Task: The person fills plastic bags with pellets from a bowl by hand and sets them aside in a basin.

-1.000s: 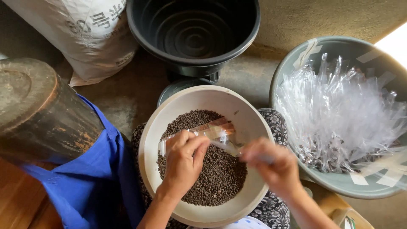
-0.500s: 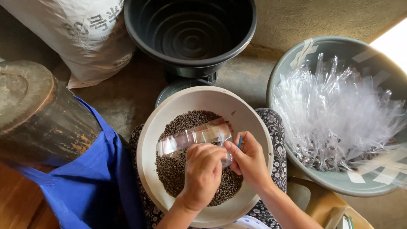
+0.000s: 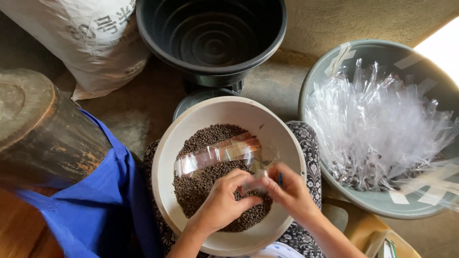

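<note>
A cream bowl (image 3: 210, 112) sits on my lap and holds dark brown pellets (image 3: 203, 184). A stack of small clear plastic bags (image 3: 215, 154) lies across the pellets. My left hand (image 3: 222, 200) and my right hand (image 3: 287, 188) meet over the near right part of the bowl, both pinching one small clear bag (image 3: 256, 179) between the fingertips. A thin blue object (image 3: 280, 178) shows by my right fingers; I cannot tell what it is.
A grey basin (image 3: 382, 200) on the right holds several filled clear bags (image 3: 382, 119). A black tub (image 3: 213, 36) stands beyond the bowl, a white sack (image 3: 91, 38) at upper left. A brown cylinder (image 3: 43, 129) and blue cloth (image 3: 95, 200) lie left.
My hands came together from apart, then shifted toward the near right of the bowl. The stack of bags now lies uncovered on the pellets.
</note>
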